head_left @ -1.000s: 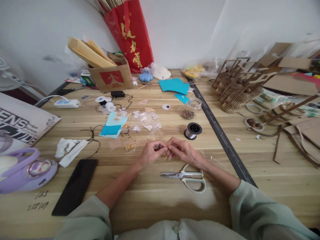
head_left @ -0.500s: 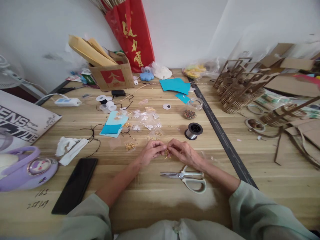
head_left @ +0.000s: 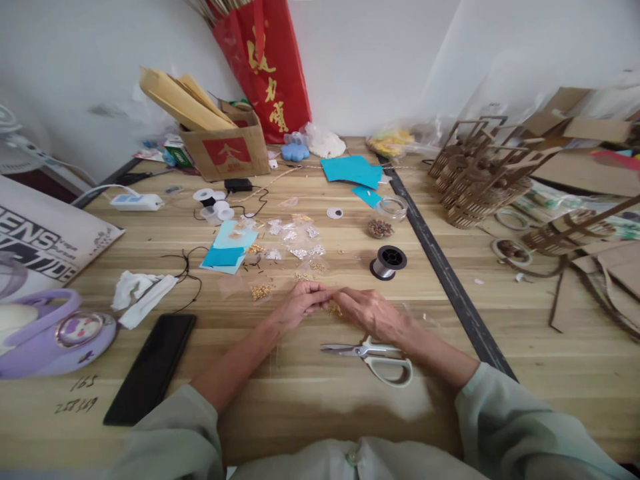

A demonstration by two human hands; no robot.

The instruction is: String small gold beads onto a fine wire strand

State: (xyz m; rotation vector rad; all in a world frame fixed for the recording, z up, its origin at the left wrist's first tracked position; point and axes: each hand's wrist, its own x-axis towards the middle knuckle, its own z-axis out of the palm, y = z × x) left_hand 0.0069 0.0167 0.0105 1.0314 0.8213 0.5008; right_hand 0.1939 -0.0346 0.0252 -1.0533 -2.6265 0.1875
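My left hand (head_left: pixel 306 300) is closed in a pinch, its fingertips meeting those of my right hand (head_left: pixel 364 310), also pinched. What sits between the fingertips is too small to make out. Small gold beads (head_left: pixel 334 309) lie on the table just under my right fingers. Beyond my hands are more gold beads (head_left: pixel 261 291) on a clear bag and several small clear packets (head_left: pixel 295 235) with silvery pieces. White-handled scissors (head_left: pixel 387 360) rest near my right wrist, blades pointing left. Behind my right hand stands a black spool of thin wire (head_left: pixel 388 262).
A black phone (head_left: pixel 150 370) lies left of my left forearm. Blue cards (head_left: pixel 225 257), a jar of brown beads (head_left: pixel 381 228) and a cardboard box (head_left: pixel 225 153) stand farther back. Woven baskets (head_left: pixel 470 190) crowd the right, past a dark strip (head_left: pixel 450 287) on the table.
My right hand has turned over slightly and its fingers have moved a little left, closer against my left fingertips. My left hand stays nearly where it was.
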